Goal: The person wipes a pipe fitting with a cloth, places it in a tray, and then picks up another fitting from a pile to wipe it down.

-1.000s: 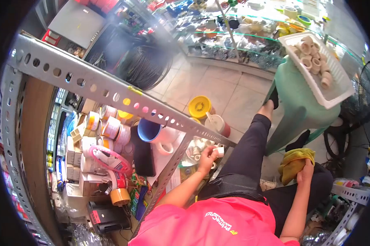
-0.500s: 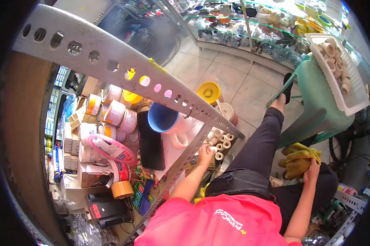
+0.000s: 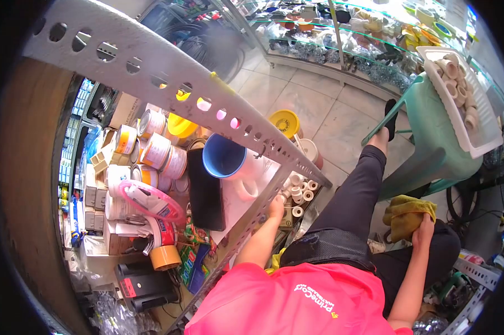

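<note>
Two hands were at work: the left hand (image 3: 276,207) reached under the shelf's slotted front rail (image 3: 218,114) among white fittings (image 3: 297,192) at the shelf's right end, its grip hidden, while the right hand (image 3: 423,231) clutched a yellow cloth (image 3: 406,215) on the knee.

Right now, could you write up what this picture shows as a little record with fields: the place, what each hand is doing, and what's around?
place: cluttered hardware shop, tiled floor
left hand: down among small white pipe fittings on a low shelf, behind a slotted steel angle bar; grip hidden
right hand: on the person's knee, holding a yellow cloth
on the shelf: blue-lined mug, black phone, paint tins, tape rolls
nearby: green plastic stool carrying a white tray of larger fittings
</note>
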Demonstrator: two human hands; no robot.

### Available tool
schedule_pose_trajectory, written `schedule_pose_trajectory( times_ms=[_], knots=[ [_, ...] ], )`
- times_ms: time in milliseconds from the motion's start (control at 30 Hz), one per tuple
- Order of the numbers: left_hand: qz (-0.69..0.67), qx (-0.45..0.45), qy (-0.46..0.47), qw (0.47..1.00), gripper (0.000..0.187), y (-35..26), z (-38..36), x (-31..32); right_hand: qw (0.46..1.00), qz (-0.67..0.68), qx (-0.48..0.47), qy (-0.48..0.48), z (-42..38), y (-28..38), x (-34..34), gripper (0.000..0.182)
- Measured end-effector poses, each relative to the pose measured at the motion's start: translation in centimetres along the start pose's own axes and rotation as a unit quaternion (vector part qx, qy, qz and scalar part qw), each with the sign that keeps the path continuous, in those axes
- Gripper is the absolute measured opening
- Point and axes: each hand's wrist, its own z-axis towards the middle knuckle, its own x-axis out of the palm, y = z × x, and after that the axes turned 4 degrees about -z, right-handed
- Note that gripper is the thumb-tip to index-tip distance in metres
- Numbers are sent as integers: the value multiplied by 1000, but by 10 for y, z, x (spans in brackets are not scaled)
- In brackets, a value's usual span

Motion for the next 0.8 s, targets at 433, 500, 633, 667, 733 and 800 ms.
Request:
schedule_pose_trajectory(
  times_ms=[433, 500, 633, 667, 733, 800],
  knots=[
    [-155, 146, 157, 964, 21, -62, -41, -9, 999, 26, -7, 25, 0, -6, 5, 31],
    [-208, 172, 245, 931, 22, -113, -41, -7, 1000, 24, 2, 19, 0, -7, 4, 30],
    [-327, 265, 265, 868, 19, -210, -38, 0, 998, -42, -32, -27, 1, -18, 10, 32],
    [-317, 232, 308, 866, 15, -241, -38, -10, 997, -70, -46, -5, 3, -21, 8, 33],
    [-325, 335, 241, 851, 14, -303, -35, -17, 990, -137, -46, 0, -2, -18, 12, 36],
    [-332, 422, 188, 822, 13, -367, -34, -26, 983, -171, -67, -5, -1, -23, 13, 37]
  ],
)
